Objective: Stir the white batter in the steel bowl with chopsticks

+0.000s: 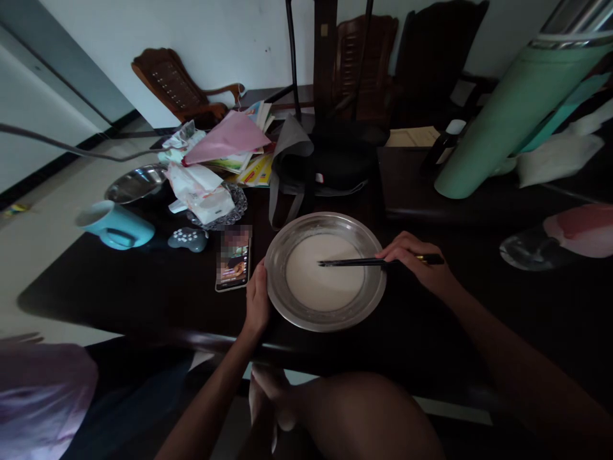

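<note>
A wide metal bowl [330, 321] sits on the dark table, holding a pale, milky liquid [325, 287]. My left hand [258, 297] grips the bowl's left rim, its fingers partly hidden behind the wall. In my right hand [414, 255] is a pair of black chopsticks [354, 262], held closed over the bowl's right side. Their tips reach the liquid near the middle of the bowl. Just left of my left hand lies a phone [234, 259] with its screen lit and partly blurred.
Leftward stand a blue mug [117, 225], a grey game controller [188, 239], a steel basin [138, 183] and a glass dish with packets. Behind the bowl lies a dark bag [330, 166]. A tall green flask [512, 121] rises at right. Someone in a pink top [45, 396] is at lower left.
</note>
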Action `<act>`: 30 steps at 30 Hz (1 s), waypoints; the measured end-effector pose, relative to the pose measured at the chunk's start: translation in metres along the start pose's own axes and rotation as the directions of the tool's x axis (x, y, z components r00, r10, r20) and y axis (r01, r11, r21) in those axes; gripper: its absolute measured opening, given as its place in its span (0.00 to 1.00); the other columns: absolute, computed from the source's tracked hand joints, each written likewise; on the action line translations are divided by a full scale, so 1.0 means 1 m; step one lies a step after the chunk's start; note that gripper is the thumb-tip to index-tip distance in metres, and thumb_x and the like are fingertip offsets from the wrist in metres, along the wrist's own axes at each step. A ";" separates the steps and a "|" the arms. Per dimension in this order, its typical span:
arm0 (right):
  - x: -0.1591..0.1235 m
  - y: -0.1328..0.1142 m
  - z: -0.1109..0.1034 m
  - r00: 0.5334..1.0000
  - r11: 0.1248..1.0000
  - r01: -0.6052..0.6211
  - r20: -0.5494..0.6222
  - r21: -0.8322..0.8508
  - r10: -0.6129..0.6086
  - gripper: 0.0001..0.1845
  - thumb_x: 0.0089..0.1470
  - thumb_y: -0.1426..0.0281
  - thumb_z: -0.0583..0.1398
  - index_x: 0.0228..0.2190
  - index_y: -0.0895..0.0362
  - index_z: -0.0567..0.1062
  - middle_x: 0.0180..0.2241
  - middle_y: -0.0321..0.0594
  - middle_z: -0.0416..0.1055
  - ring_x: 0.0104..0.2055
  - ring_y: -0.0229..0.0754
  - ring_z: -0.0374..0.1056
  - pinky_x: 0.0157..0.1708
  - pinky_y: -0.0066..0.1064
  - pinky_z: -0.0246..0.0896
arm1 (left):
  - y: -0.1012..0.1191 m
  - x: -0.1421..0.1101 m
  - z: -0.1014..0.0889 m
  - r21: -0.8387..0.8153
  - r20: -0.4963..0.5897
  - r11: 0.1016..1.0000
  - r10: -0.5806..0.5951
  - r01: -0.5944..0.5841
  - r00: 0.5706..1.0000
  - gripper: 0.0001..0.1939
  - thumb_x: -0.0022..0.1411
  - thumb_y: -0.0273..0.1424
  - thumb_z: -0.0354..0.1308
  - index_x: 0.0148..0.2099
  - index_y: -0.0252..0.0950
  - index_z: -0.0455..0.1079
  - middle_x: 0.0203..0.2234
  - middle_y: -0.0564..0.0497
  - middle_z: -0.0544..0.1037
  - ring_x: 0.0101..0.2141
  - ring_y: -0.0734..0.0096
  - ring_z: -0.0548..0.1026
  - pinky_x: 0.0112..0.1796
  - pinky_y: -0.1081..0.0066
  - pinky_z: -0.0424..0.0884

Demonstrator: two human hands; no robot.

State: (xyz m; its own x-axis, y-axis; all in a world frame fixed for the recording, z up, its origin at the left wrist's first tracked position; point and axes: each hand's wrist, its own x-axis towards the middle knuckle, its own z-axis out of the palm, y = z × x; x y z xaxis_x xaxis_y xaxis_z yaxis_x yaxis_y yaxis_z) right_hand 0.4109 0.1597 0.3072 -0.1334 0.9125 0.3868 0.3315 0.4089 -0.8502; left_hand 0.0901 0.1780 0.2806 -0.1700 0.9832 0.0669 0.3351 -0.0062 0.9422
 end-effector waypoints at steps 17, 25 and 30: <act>-0.001 -0.003 0.001 0.999 1.000 -0.002 0.032 0.004 0.002 0.15 0.62 0.64 0.56 0.27 0.49 0.80 0.31 0.37 0.80 0.35 0.45 0.69 0.37 0.40 0.65 | 0.002 0.000 0.001 -0.034 0.012 0.999 -0.006 0.006 1.000 0.33 0.65 0.53 0.42 0.54 0.33 0.71 0.51 0.43 0.77 0.54 0.59 0.71 0.56 0.64 0.63; 0.000 -0.002 0.000 1.000 0.999 -0.016 0.001 0.052 0.016 0.18 0.62 0.64 0.55 0.25 0.49 0.79 0.28 0.37 0.79 0.34 0.45 0.69 0.36 0.39 0.65 | -0.002 0.002 0.000 -0.024 0.008 1.000 -0.016 0.016 1.000 0.32 0.65 0.52 0.43 0.54 0.34 0.71 0.52 0.44 0.76 0.54 0.59 0.71 0.57 0.63 0.62; 0.000 0.000 0.000 1.000 1.000 0.004 0.006 -0.011 -0.004 0.13 0.61 0.66 0.57 0.28 0.49 0.80 0.33 0.36 0.80 0.37 0.45 0.69 0.39 0.39 0.64 | -0.004 0.002 0.000 -0.039 0.012 0.999 -0.003 0.003 1.000 0.30 0.66 0.51 0.43 0.54 0.35 0.71 0.52 0.45 0.76 0.54 0.59 0.70 0.58 0.61 0.61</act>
State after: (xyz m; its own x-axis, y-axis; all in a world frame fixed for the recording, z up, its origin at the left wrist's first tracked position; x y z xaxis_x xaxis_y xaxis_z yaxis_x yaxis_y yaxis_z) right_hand 0.4106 0.1594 0.3070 -0.1408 0.9109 0.3879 0.3414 0.4125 -0.8446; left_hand 0.0885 0.1795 0.2769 -0.1600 0.9853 0.0604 0.2981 -0.0101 0.9545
